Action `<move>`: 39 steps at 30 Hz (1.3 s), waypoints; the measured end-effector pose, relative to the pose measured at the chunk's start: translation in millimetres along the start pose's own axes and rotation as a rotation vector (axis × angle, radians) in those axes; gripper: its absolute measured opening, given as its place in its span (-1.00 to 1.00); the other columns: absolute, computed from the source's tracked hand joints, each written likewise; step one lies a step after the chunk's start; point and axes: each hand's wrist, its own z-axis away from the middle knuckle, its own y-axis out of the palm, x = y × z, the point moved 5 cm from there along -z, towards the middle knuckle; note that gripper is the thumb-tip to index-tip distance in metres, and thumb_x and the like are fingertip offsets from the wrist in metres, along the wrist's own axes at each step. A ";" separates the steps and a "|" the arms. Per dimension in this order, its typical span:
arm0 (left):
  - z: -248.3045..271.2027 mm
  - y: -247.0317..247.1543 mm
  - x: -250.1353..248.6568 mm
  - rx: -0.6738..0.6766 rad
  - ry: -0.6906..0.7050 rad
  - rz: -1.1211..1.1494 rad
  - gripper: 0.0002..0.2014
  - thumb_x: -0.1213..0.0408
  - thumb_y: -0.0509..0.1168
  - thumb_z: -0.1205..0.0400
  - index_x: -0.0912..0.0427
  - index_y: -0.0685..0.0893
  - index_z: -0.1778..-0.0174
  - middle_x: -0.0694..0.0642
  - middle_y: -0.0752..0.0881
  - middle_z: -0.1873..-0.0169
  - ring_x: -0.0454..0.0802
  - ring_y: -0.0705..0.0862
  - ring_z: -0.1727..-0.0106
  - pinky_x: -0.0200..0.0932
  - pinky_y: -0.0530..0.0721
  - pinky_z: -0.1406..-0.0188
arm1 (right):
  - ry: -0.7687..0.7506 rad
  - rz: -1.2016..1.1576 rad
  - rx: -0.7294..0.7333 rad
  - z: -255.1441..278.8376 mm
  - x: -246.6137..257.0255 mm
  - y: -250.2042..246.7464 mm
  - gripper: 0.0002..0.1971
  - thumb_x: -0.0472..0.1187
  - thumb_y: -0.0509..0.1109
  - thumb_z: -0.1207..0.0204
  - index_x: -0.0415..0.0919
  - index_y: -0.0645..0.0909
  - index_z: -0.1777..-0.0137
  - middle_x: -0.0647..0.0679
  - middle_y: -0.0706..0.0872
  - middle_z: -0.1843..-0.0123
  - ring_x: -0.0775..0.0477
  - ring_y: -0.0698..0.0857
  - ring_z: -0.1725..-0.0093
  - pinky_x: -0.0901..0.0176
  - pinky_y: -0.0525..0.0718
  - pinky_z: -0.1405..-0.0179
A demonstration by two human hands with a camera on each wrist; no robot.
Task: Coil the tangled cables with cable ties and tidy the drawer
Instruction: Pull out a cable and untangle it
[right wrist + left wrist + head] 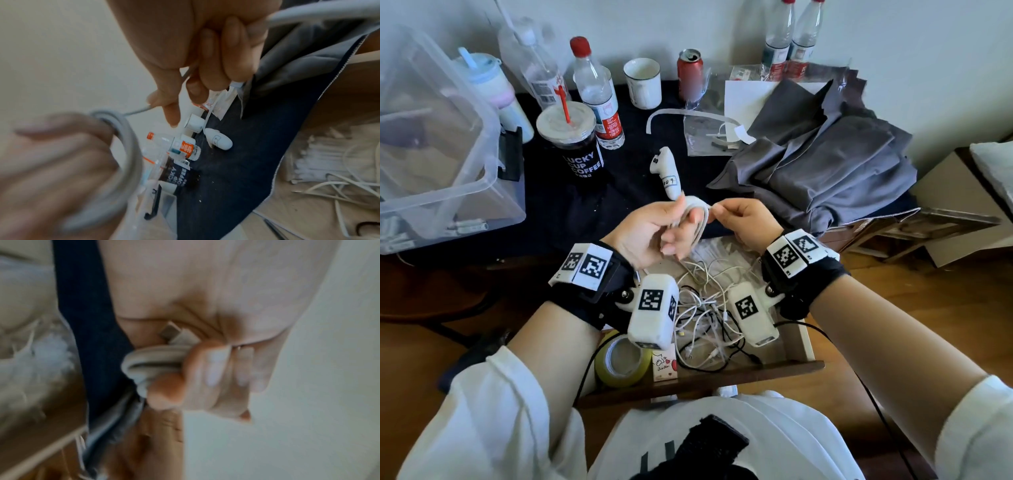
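Nearest the camera, a white garment and two white sleeves are seen, with the open wooden drawer (804,366) just beyond them. At the drawer's left end a roll of yellow-green tape (619,359) lies beside a small white card; toward its middle and right a tangle of thin white and black cables (705,318) is heaped. Above the drawer's far edge a white cable wound into a small coil (697,214) is held around the fingers of the left hand (650,229), which are curled through the loops; a metal plug end of it shows in the left wrist view. To the right, a thin white strand leading to the coil is pinched between thumb and forefinger of the right hand (743,221); whether it is the cable's tail or a tie cannot be told. The coil is judged light, soft and springy, likely to unwind if released, so it is best taken across all its loops at one side while the tie is cinched around the opposite side. Farther right, a crumpled grey cloth (818,164) lies on the table's right side.
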 end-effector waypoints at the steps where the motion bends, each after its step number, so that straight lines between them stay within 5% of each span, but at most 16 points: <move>1: -0.7 1.2 -6.0 0.009 0.053 0.094 -0.67 -0.03 0.27 -0.56 0.22 0.56 0.20 -0.13 0.44 0.64 -0.22 0.41 0.65 -0.31 0.48 0.51 | 0.004 0.041 0.013 1.1 -2.9 3.6 -0.78 -0.19 0.21 -0.66 -0.16 0.67 0.13 0.32 0.49 0.70 0.34 0.48 0.61 0.44 0.37 0.52; 6: -8.4 -3.6 -25.9 -0.196 0.238 0.175 -0.77 0.11 0.07 -0.67 0.21 0.47 0.09 -0.12 0.48 0.56 -0.19 0.46 0.53 -0.33 0.51 0.34 | 0.042 0.182 0.220 13.2 2.0 28.8 -0.73 -0.12 0.17 -0.68 -0.14 0.72 -0.01 0.31 0.59 0.54 0.32 0.50 0.51 0.43 0.42 0.29; 8: -11.9 -8.6 -22.7 -0.296 0.224 0.139 -0.80 0.18 0.04 -0.68 0.22 0.47 0.01 -0.12 0.50 0.53 -0.18 0.49 0.48 -0.32 0.56 0.30 | 0.011 0.279 0.265 16.1 10.9 34.4 -0.72 -0.07 0.17 -0.67 -0.09 0.71 -0.05 0.20 0.63 0.33 0.26 0.51 0.38 0.33 0.49 0.15; 12: -15.9 -15.8 -9.7 -0.480 0.166 -0.013 -0.86 0.30 0.03 -0.76 0.25 0.47 -0.03 -0.11 0.53 0.54 -0.18 0.51 0.48 -0.30 0.58 0.29 | -0.045 0.449 0.310 20.3 22.0 36.9 -0.69 -0.02 0.19 -0.65 -0.11 0.64 0.22 0.04 0.48 0.46 0.11 0.45 0.41 0.19 0.44 0.26; 17: -12.7 -26.6 6.3 -0.600 0.028 -0.197 -0.90 0.34 0.09 -0.75 0.28 0.47 -0.07 -0.01 0.54 0.52 -0.19 0.52 0.53 -0.31 0.53 0.43 | -0.109 0.490 0.278 22.9 31.3 33.9 -0.77 -0.01 0.30 -0.59 -0.07 0.69 0.20 0.07 0.54 0.43 0.03 0.51 0.32 0.09 0.54 0.16; 20: -8.9 -26.3 14.9 -0.563 -0.095 -0.321 -0.78 0.29 0.09 -0.75 0.24 0.53 0.18 0.03 0.56 0.57 -0.17 0.51 0.59 -0.31 0.52 0.52 | -0.153 0.504 0.213 18.3 34.3 26.4 -0.82 -0.02 0.37 -0.53 -0.06 0.71 0.20 0.09 0.50 0.47 0.02 0.49 0.30 0.04 0.60 0.14; 22: -7.7 -21.6 18.3 -0.483 -0.171 -0.392 -0.55 0.08 -0.03 -0.77 0.24 0.52 0.33 0.02 0.55 0.68 -0.11 0.52 0.63 -0.29 0.56 0.53 | -0.164 0.491 0.157 14.8 33.9 18.9 -0.85 -0.03 0.40 -0.50 -0.04 0.75 0.16 0.12 0.58 0.42 0.05 0.55 0.27 0.05 0.61 0.14; 25: -4.1 -17.6 25.7 -0.377 -0.307 -0.421 -0.32 -0.19 -0.26 -0.70 0.26 0.52 0.31 -0.01 0.46 0.70 -0.11 0.44 0.66 -0.27 0.50 0.57 | -0.165 0.420 0.052 9.0 32.6 4.3 -0.87 -0.09 0.45 -0.46 -0.13 0.76 0.16 0.16 0.64 0.36 0.21 0.58 0.33 0.25 0.53 0.21; 29: 1.3 -9.8 31.5 -0.194 -0.410 -0.255 -0.22 -0.30 -0.41 -0.62 0.24 0.51 0.28 -0.03 0.34 0.73 -0.14 0.31 0.71 -0.30 0.36 0.64 | -0.129 0.318 -0.045 1.9 24.8 -12.8 -0.89 -0.10 0.47 -0.46 -0.12 0.76 0.18 0.13 0.64 0.38 0.26 0.56 0.38 0.46 0.45 0.27; 32: 3.8 -1.5 20.7 -0.092 -0.341 -0.032 -0.22 -0.35 -0.37 -0.54 0.26 0.51 0.28 -0.03 0.33 0.74 -0.14 0.31 0.73 -0.28 0.39 0.62 | -0.093 0.245 -0.060 -0.7 13.1 -13.8 -0.87 -0.09 0.43 -0.50 -0.02 0.72 0.26 0.04 0.54 0.52 0.20 0.45 0.50 0.43 0.37 0.41; 35: 2.7 1.6 4.2 -0.055 -0.158 0.130 -0.25 -0.33 -0.28 -0.56 0.27 0.56 0.23 -0.05 0.37 0.71 -0.13 0.35 0.71 -0.24 0.41 0.57 | -0.047 0.236 -0.079 -0.7 3.0 -9.6 -0.80 -0.07 0.31 -0.59 0.03 0.69 0.24 -0.17 0.67 0.38 0.12 0.48 0.36 0.20 0.41 0.27; 37: 1.0 3.1 -9.4 -0.028 -0.001 0.242 -0.36 -0.24 -0.15 -0.58 0.25 0.60 0.19 -0.05 0.44 0.65 -0.13 0.41 0.64 -0.26 0.40 0.50 | 0.006 0.250 -0.060 2.4 -3.5 -4.2 -0.76 -0.06 0.23 -0.63 -0.02 0.72 0.14 0.15 0.65 0.44 0.18 0.52 0.35 0.29 0.43 0.26; 39: -1.2 3.0 -21.1 -0.070 0.113 0.278 -0.51 -0.11 -0.10 -0.64 0.24 0.54 0.11 -0.05 0.47 0.57 -0.14 0.43 0.56 -0.27 0.41 0.40 | 0.058 0.276 0.013 7.1 -8.3 6.2 -0.74 -0.07 0.20 -0.65 -0.06 0.73 0.04 0.25 0.55 0.51 0.28 0.51 0.45 0.44 0.41 0.31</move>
